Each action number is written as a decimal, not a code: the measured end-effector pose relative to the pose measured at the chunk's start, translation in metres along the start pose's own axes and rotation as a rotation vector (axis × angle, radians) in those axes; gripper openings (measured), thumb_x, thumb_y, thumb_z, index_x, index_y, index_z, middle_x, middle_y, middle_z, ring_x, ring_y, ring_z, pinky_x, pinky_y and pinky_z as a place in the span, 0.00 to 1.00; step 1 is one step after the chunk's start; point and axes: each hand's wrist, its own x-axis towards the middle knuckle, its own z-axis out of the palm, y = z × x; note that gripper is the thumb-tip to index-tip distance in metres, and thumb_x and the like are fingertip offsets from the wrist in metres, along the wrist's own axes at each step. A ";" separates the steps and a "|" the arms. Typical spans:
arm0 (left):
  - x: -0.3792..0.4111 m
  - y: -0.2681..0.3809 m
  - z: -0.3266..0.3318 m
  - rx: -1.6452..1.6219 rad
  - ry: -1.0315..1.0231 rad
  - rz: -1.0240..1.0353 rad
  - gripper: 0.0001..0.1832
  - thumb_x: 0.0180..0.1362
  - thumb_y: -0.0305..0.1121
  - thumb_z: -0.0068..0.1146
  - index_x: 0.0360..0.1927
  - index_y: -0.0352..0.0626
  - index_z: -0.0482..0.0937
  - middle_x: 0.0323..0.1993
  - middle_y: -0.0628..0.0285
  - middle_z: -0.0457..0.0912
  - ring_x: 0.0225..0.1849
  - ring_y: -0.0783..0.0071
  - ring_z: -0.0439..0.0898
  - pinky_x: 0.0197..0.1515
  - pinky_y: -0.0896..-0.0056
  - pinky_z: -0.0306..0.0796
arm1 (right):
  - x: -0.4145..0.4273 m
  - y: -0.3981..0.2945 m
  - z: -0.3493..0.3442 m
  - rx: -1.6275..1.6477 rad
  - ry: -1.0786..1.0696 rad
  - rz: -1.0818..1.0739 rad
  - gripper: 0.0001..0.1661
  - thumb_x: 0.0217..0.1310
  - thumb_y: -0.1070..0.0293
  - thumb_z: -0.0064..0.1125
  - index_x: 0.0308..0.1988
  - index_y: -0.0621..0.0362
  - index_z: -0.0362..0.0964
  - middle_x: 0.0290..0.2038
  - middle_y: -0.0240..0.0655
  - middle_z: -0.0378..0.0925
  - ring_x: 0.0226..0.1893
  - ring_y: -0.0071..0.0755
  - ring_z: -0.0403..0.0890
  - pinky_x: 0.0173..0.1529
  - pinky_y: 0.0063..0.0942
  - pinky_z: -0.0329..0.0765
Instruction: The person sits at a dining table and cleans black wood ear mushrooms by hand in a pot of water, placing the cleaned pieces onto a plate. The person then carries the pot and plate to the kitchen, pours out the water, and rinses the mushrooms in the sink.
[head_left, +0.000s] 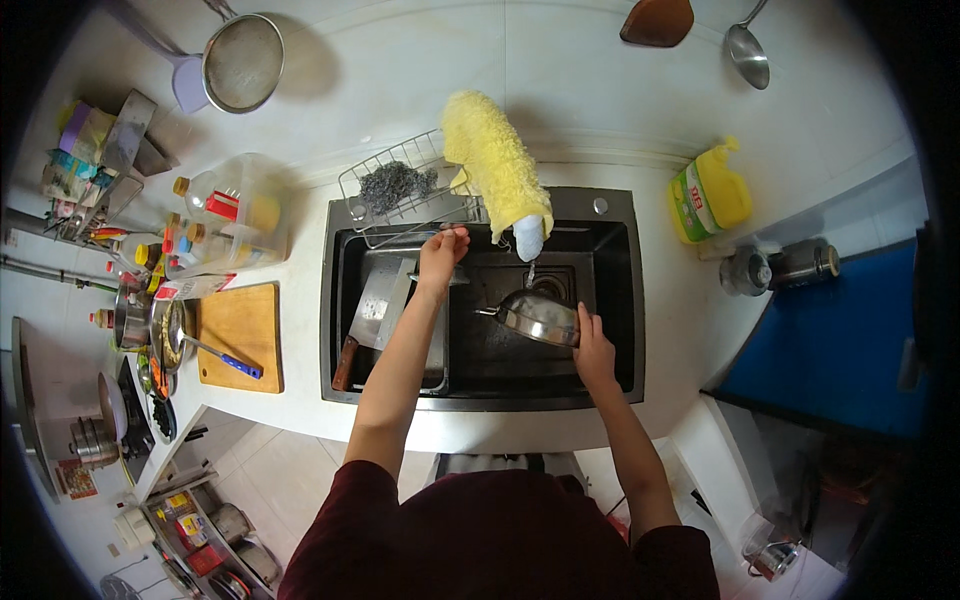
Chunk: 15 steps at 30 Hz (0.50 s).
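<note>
In the black sink (635, 330), my right hand (594, 346) grips the rim of a metal pan (541, 318), which is tilted on its side. Water runs down beside it from a spout wrapped in a yellow fluffy cloth (491, 154) with a pale tip. My left hand (444, 251) is raised at the front of the wire rack (367, 223), its fingers bent near the faucet base; whether they hold anything cannot be told. A steel wool scourer (394, 185) lies on that rack. Below my left forearm, a cleaver (373, 304) with a wooden handle rests in the left basin.
A wooden cutting board (238, 315) with a blue-handled ladle (238, 365) over it is on the left counter, by bottles and a clear plastic bin (262, 176). A yellow detergent jug (709, 191) and glass jars (745, 271) stand right. A strainer (244, 64) hangs on the wall.
</note>
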 end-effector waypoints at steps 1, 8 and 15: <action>-0.004 0.002 0.002 -0.016 0.013 -0.015 0.17 0.71 0.39 0.41 0.48 0.37 0.77 0.42 0.60 0.82 0.44 0.72 0.81 0.50 0.70 0.74 | -0.002 0.005 -0.002 -0.012 0.046 -0.064 0.45 0.49 0.82 0.61 0.66 0.58 0.54 0.53 0.47 0.70 0.38 0.52 0.80 0.38 0.37 0.79; -0.090 -0.033 -0.003 0.082 0.051 0.000 0.20 0.70 0.39 0.44 0.62 0.45 0.69 0.58 0.64 0.73 0.60 0.74 0.68 0.60 0.66 0.67 | -0.018 0.042 -0.022 -0.074 0.300 -0.249 0.30 0.61 0.78 0.49 0.64 0.57 0.60 0.57 0.46 0.69 0.45 0.50 0.80 0.43 0.35 0.80; -0.158 -0.079 -0.007 0.091 0.125 -0.015 0.22 0.66 0.30 0.51 0.62 0.36 0.66 0.53 0.55 0.76 0.54 0.71 0.74 0.57 0.74 0.66 | -0.032 0.073 -0.026 0.088 0.267 -0.215 0.33 0.58 0.81 0.51 0.64 0.55 0.61 0.55 0.47 0.70 0.45 0.53 0.79 0.45 0.38 0.78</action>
